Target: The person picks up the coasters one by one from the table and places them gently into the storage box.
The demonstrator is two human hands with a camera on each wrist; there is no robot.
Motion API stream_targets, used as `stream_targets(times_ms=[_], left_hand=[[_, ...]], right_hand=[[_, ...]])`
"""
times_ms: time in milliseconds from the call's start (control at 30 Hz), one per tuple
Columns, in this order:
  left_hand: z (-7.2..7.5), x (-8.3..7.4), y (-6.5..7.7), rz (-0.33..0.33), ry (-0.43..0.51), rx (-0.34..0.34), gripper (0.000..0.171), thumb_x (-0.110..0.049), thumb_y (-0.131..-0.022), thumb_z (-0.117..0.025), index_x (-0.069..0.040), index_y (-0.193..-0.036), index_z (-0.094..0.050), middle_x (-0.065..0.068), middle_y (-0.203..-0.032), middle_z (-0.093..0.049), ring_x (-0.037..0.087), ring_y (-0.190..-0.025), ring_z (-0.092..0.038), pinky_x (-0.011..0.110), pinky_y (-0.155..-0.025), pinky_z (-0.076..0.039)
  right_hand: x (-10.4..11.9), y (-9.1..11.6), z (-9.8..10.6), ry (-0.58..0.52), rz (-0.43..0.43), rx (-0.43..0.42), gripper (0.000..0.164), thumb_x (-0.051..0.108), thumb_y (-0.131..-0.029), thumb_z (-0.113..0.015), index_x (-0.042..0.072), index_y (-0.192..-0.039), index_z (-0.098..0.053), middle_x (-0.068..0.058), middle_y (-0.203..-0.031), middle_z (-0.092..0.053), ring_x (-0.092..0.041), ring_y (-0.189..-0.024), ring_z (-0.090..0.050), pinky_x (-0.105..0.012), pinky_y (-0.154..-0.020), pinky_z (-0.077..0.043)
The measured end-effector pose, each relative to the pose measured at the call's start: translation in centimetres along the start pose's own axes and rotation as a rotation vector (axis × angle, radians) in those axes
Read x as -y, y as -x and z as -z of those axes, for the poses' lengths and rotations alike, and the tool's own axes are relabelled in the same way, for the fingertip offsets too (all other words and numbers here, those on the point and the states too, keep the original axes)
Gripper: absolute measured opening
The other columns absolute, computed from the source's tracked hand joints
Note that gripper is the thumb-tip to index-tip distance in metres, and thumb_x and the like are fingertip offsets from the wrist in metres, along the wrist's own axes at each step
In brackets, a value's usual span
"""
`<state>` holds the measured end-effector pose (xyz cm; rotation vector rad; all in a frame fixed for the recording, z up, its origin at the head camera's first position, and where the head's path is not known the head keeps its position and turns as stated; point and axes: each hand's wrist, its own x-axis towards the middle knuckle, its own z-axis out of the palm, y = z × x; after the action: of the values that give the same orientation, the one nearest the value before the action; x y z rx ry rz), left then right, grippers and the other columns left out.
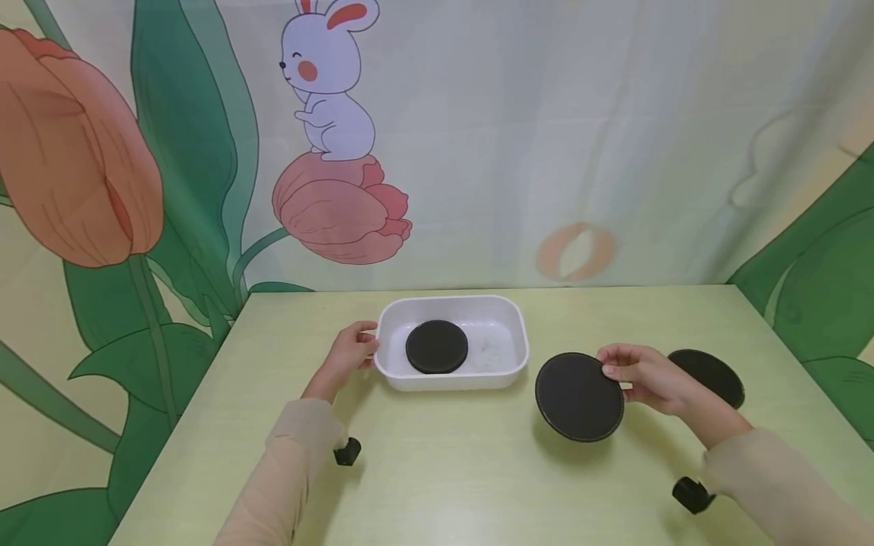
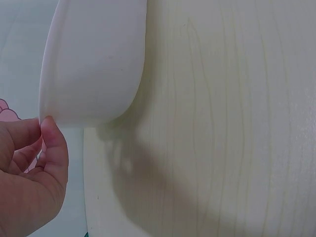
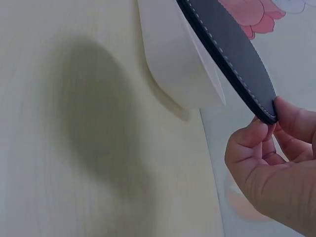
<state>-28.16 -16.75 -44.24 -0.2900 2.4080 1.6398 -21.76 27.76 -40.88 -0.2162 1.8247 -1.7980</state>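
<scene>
A white rectangular basin with rounded corners (image 1: 451, 383) stands on the table, a round black coaster (image 1: 437, 346) lying inside its left half. My left hand (image 1: 344, 354) pinches the basin's left rim between thumb and fingers, as the left wrist view also shows. To the right of the basin, my right hand (image 1: 645, 377) pinches a second black coaster (image 1: 579, 396) by its edge. That coaster is tilted and held above the table, its pale stitching visible in the right wrist view. Behind my right hand is another black coaster (image 1: 713, 377), partly hidden by the wrist.
The pale wooden table (image 1: 437, 462) ends at the back against a printed curtain (image 1: 478, 152) with a rabbit and tulips. Small black devices sit at both wrists, one by the left sleeve (image 1: 348, 452) and one by the right sleeve (image 1: 693, 495).
</scene>
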Motion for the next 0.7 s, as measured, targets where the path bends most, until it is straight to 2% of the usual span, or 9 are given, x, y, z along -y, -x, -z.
stream_targets(times_ms=[267, 467, 700], left_hand=[[0.0, 0.1, -0.2, 0.001, -0.001, 0.000, 0.037, -0.005, -0.089, -0.048, -0.007, -0.126, -0.042, 0.013, -0.105, -0.048, 0.024, -0.088, -0.055, 0.022, -0.064, -0.049], [0.0, 0.2, -0.2, 0.001, 0.001, -0.001, 0.037, -0.005, -0.089, -0.048, -0.007, -0.126, -0.042, 0.013, -0.105, -0.048, 0.022, -0.085, -0.055, 0.027, -0.069, -0.051], [0.1, 0.2, -0.3, 0.006, 0.016, 0.004, 0.037, -0.005, -0.090, -0.047, -0.007, -0.127, -0.041, 0.013, -0.105, -0.047, 0.026, -0.091, -0.055, 0.030, -0.072, -0.050]], right_hand=[[1.3, -2.3, -1.9, -0.051, -0.014, -0.049, 0.009, 0.008, -0.088, -0.051, 0.016, -0.091, -0.053, 0.007, -0.081, -0.055, -0.008, -0.071, -0.057, -0.026, -0.061, -0.048], [2.0, -4.2, -3.2, -0.094, -0.008, -0.092, 0.010, 0.005, -0.088, -0.050, 0.014, -0.090, -0.052, 0.006, -0.079, -0.053, -0.007, -0.071, -0.055, -0.024, -0.059, -0.047], [2.2, -6.1, -4.4, -0.131, -0.001, -0.114, 0.012, 0.003, -0.088, -0.048, 0.014, -0.090, -0.052, 0.006, -0.078, -0.054, -0.006, -0.069, -0.054, -0.024, -0.059, -0.047]])
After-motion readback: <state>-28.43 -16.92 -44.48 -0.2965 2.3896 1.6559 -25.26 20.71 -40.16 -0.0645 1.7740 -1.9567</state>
